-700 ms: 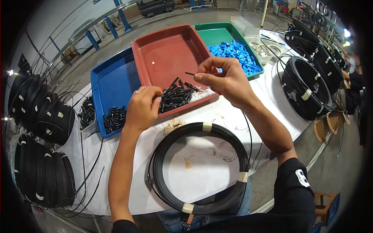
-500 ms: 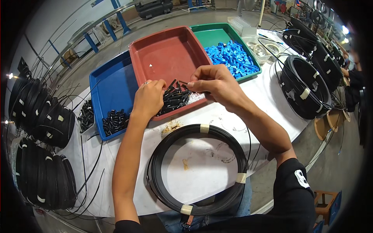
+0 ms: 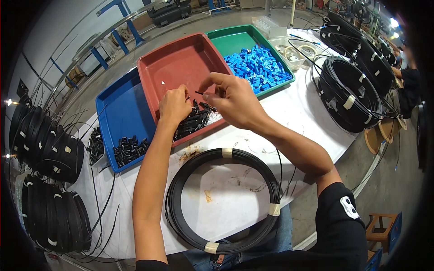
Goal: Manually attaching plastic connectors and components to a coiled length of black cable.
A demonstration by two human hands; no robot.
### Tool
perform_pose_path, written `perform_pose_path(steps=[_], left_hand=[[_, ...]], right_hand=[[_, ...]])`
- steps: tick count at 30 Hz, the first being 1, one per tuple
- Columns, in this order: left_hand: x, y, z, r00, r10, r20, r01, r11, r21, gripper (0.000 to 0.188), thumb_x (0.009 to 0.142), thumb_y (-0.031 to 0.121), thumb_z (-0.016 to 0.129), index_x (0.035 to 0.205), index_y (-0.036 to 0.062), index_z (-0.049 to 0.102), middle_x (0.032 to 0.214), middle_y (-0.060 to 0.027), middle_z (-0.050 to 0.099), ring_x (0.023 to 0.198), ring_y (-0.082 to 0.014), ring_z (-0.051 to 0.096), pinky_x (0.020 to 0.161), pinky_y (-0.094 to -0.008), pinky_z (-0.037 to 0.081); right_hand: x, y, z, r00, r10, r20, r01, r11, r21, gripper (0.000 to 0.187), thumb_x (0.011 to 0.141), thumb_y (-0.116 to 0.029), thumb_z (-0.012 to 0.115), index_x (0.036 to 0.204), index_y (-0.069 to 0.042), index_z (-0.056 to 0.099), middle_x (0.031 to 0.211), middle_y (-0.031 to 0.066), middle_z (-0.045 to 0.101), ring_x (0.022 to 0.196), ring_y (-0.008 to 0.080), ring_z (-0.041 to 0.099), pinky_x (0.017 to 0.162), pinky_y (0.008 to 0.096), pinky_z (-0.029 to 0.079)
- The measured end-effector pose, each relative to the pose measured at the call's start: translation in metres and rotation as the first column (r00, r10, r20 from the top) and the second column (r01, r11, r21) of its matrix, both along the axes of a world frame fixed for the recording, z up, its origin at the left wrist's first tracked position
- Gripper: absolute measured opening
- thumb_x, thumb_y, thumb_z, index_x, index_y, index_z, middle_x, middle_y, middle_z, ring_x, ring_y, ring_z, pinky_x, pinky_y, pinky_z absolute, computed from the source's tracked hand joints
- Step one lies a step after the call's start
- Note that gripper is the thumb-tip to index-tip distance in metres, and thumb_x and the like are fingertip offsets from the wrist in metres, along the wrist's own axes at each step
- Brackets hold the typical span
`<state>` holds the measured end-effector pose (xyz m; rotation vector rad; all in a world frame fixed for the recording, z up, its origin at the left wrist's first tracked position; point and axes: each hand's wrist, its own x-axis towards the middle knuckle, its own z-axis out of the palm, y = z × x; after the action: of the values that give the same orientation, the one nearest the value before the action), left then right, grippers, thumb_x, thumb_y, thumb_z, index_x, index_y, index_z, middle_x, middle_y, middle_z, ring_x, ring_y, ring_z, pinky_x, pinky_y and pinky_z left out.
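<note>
We are pinching a thin black cable end [image 3: 199, 92] in our right hand [image 3: 235, 105] at frame centre over the red tray [image 3: 176, 63], while our left hand [image 3: 174, 106], fingers curled narrow, is picking from the black connector pile [image 3: 192, 121], so we are keeping both hands close together and steady.

Mid-frame: left hand [image 3: 174, 105] and right hand [image 3: 235, 101] pinching a thin black cable end [image 3: 199, 92] over red tray [image 3: 174, 61]; black cable coil [image 3: 224, 201] below.
</note>
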<state>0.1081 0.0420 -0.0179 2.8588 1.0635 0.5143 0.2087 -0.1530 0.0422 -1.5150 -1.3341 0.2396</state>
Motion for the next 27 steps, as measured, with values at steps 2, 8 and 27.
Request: perform_pose_path(steps=[2, 8, 27], left_hand=[[-0.001, 0.004, 0.000, 0.954, -0.074, 0.290, 0.082, 0.997, -0.015, 0.023, 0.085, 0.012, 0.063, 0.106, 0.0046, 0.064, 0.095, -0.0184, 0.070, 0.089, -0.0356, 0.069, 0.079, -0.0469, 0.054], [-0.010, -0.005, 0.006, 0.782, -0.233, 0.578, 0.345, 0.934, -0.089, 0.021, 0.088, 0.004, 0.057, 0.109, 0.0039, 0.062, 0.082, -0.0126, 0.066, 0.078, -0.0255, 0.069, 0.072, -0.0358, 0.056], [-0.076, -0.036, 0.002, 0.433, 0.111, 0.895, 0.743, 0.518, -0.424, 0.015, 0.087, 0.000, 0.068, 0.093, 0.0041, 0.056, 0.092, -0.0056, 0.063, 0.083, -0.0113, 0.063, 0.073, -0.0242, 0.050]], right_hand=[[-0.001, 0.000, -0.003, 0.999, -0.021, 0.041, 0.020, 1.000, 0.017, 0.014, 0.085, -0.007, 0.066, 0.096, 0.000, 0.068, 0.062, 0.0084, 0.058, 0.056, 0.0143, 0.056, 0.054, 0.0312, 0.043], [0.005, 0.000, -0.013, 0.862, -0.137, 0.489, 0.063, 0.984, 0.166, 0.012, 0.078, -0.005, 0.071, 0.089, -0.005, 0.073, 0.082, 0.0110, 0.062, 0.075, 0.0285, 0.065, 0.067, 0.0385, 0.051], [-0.001, 0.024, -0.044, 0.999, 0.040, 0.028, -0.044, 0.980, 0.192, 0.014, 0.083, -0.002, 0.071, 0.095, 0.000, 0.063, 0.084, 0.0110, 0.062, 0.069, 0.0200, 0.062, 0.063, 0.0345, 0.051]])
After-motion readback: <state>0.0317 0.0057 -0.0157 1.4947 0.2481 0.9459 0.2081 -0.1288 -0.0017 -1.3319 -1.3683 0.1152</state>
